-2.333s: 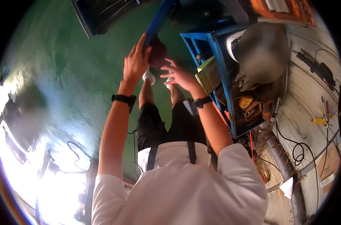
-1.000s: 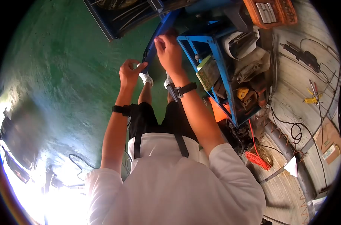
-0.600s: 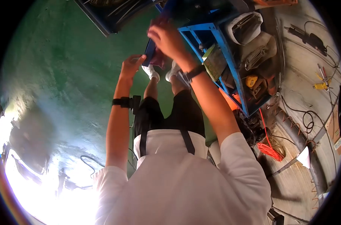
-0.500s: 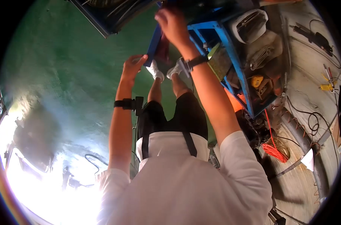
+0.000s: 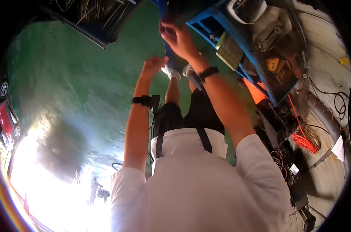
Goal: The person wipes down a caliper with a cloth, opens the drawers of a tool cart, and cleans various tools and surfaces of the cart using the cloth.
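Note:
A long, narrow blue bar runs from the top of the view down toward my shoes. At its near end, my left hand pinches it between thumb and fingers. My right hand is higher up beside the bar, its fingers curled. A dark red patch shows around those fingers, too dark and blurred to name. The bar's far end is lost in shadow at the top edge.
A blue metal frame with tools and parts stands to the right. A dark bin with thin rods is at upper left. An orange cord hangs by the wall. A red car shows at far left.
My view has shifted, so the bin shows more fully and the red car has appeared. My right hand has moved down the bar, nearer to my left hand, which still pinches the end.

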### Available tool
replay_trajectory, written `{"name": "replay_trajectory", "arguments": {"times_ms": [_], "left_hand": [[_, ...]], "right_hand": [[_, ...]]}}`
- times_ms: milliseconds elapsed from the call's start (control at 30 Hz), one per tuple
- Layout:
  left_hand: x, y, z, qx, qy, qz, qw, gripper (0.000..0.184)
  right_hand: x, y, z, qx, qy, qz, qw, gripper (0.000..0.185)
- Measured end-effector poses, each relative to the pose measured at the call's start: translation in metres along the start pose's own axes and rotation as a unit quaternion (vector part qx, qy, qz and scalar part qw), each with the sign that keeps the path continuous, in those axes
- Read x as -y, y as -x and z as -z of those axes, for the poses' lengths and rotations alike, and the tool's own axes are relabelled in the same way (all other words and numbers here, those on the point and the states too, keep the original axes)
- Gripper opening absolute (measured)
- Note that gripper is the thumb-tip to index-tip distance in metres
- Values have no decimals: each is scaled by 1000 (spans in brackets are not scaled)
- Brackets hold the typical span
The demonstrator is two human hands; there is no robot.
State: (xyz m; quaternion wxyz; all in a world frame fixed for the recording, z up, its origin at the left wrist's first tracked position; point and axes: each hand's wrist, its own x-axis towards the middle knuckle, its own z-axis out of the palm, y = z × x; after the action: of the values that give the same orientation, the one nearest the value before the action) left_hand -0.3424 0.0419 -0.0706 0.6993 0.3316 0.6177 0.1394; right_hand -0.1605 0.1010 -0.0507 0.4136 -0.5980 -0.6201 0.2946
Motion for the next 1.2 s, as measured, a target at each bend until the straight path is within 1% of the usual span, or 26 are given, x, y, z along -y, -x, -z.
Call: {"name": "replay_trajectory", "arguments": {"times_ms": [67,100,133,167,200,233,267,367,400,467,500,533,600,667,733,767,833,867,900,967,1000,1067,1100,1133,1167,1200], "left_hand": [[-6,-2,-6,6,11,12,1000,27],[-9,1,-8,26,-1,-50,998,26],[-13,8,-11,48,-14,-108,993,25],[-17,15,-9,88,-52,-87,991,33],[-18,21,-11,90,-53,-86,991,33],[-17,27,-14,88,-74,-124,986,37],[-15,33,-16,84,-95,-160,979,42],[-6,42,-28,33,-89,-155,983,44],[-1,40,-29,31,-92,-153,984,44],[7,33,-34,-38,-46,-142,988,41],[5,35,-32,-38,-46,-140,988,41],[0,37,-28,-47,-59,-137,988,39],[-2,39,-26,-57,-71,-133,987,37],[0,41,-23,-89,-53,-146,984,35],[3,44,-17,-102,-54,-132,984,34],[4,45,-15,-117,-52,-120,984,34],[5,45,-11,-128,-62,-133,981,33],[6,45,-9,-140,-72,-144,977,33],[11,43,-7,-144,-70,-145,976,33],[23,38,-7,-168,-86,-201,961,33],[28,38,-7,-166,-85,-203,961,33],[30,38,-11,-186,-37,-187,964,33],[27,40,-13,-181,-36,-193,964,33],[25,44,-16,-175,-1,-159,972,34],[23,47,-18,-170,33,-123,977,34],[23,48,-20,-170,36,-124,977,34]], "right_hand": [[-11,29,12,46,-69,3,997,41],[-5,41,26,102,-112,-43,988,41],[-3,50,36,100,-110,-43,988,41],[-1,58,44,135,-171,-87,972,40],[2,63,51,169,-232,-131,949,39],[4,64,57,187,-247,-159,937,34],[5,62,60,189,-250,-162,936,34],[-10,40,58,228,-250,-168,926,27],[-17,29,54,258,-247,-152,922,26],[-30,6,50,317,-202,-101,921,26],[-33,-5,48,320,-178,-82,927,28],[-25,-18,46,312,-209,-92,922,25],[-2,-46,58,367,-222,-192,882,20],[-11,-60,46,309,-195,19,931,17],[-27,-64,25,238,-227,11,944,15],[-28,-65,21,238,-227,11,944,15],[-19,-73,20,163,-215,-74,960,19],[-14,-75,17,166,-216,-69,960,19],[-17,-71,10,162,-157,-84,971,23],[-21,-58,-2,150,-64,-120,979,32],[-17,-47,-3,148,-62,-120,980,32],[-2,-21,5,207,-104,-153,961,31],[8,-7,11,206,-100,-136,964,30],[17,8,15,206,-96,-119,967,30],[20,23,16,230,-126,-168,950,30],[22,36,15,254,-157,-217,929,30]]}}
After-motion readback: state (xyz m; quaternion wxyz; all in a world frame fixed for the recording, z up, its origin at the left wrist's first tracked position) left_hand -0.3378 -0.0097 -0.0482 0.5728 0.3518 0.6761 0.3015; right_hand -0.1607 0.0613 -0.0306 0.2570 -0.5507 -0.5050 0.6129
